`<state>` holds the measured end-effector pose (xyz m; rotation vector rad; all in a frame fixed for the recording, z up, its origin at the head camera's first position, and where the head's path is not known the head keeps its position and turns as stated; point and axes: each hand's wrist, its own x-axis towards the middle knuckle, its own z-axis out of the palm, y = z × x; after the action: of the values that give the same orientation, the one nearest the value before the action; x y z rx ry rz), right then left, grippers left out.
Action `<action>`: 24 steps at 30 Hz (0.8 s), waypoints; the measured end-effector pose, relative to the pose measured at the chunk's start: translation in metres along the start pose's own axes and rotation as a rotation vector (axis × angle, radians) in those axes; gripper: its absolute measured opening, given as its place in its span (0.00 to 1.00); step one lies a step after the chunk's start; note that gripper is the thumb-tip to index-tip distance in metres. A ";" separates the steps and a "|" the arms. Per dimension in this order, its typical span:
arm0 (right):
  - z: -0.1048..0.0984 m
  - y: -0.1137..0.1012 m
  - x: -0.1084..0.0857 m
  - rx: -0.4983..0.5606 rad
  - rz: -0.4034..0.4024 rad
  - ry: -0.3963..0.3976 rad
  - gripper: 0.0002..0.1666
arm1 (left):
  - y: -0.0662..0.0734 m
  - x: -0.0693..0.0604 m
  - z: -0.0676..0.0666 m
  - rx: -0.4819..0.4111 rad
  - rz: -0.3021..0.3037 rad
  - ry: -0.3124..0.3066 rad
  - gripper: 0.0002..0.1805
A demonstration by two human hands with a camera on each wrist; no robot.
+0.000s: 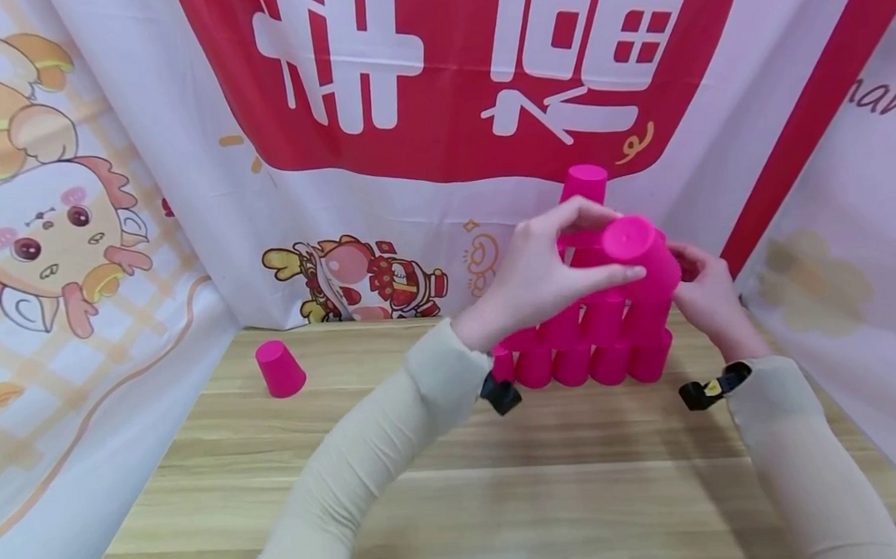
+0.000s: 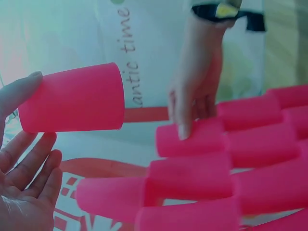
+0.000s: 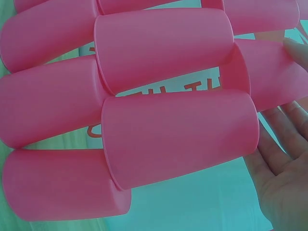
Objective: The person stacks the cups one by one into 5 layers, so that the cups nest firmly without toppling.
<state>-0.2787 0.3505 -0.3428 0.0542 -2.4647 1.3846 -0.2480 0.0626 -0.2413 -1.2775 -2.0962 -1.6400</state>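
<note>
My left hand [image 1: 534,271] pinches an upside-down pink cup [image 1: 630,238] between thumb and fingers. This cup [image 2: 72,98] is apart from the stack in the left wrist view. At the stack's right side, my right hand [image 1: 707,293] holds a cup of an upper row; its thumb and fingers [image 3: 281,132] lie on opposite sides of that cup [image 3: 269,72]. The pink cups [image 1: 572,366] are stacked upside down in stepped rows, with a single cup [image 1: 585,183] highest at the back. The left hand and its cup hide part of the stack in the head view.
A lone pink cup [image 1: 279,370] stands upside down on the left of the wooden table [image 1: 457,496]. Printed cloths hang close behind the stack and on both sides, including the red-and-white back cloth [image 1: 442,138]. A black wrist strap [image 1: 715,387] is on the right wrist.
</note>
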 end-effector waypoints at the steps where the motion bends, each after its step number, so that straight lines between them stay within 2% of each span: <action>1: 0.000 -0.001 0.000 -0.006 0.004 -0.005 0.39 | 0.003 0.007 -0.002 0.005 0.001 0.004 0.27; 6: 0.000 -0.006 -0.002 -0.002 0.048 -0.026 0.45 | 0.014 0.041 -0.008 0.027 -0.009 0.051 0.28; 14: 0.000 -0.007 -0.002 -0.013 0.063 -0.026 0.48 | 0.026 0.087 -0.020 0.117 -0.094 0.141 0.32; 19: 0.001 -0.006 -0.003 -0.005 0.055 -0.022 0.46 | 0.022 0.104 -0.018 0.176 -0.155 0.143 0.33; 24: 0.001 -0.006 -0.003 0.004 0.052 -0.025 0.45 | 0.009 0.110 -0.012 0.244 -0.212 0.140 0.34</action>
<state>-0.2753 0.3463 -0.3393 0.0087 -2.5009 1.4188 -0.3125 0.1080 -0.1639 -0.8678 -2.3221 -1.4432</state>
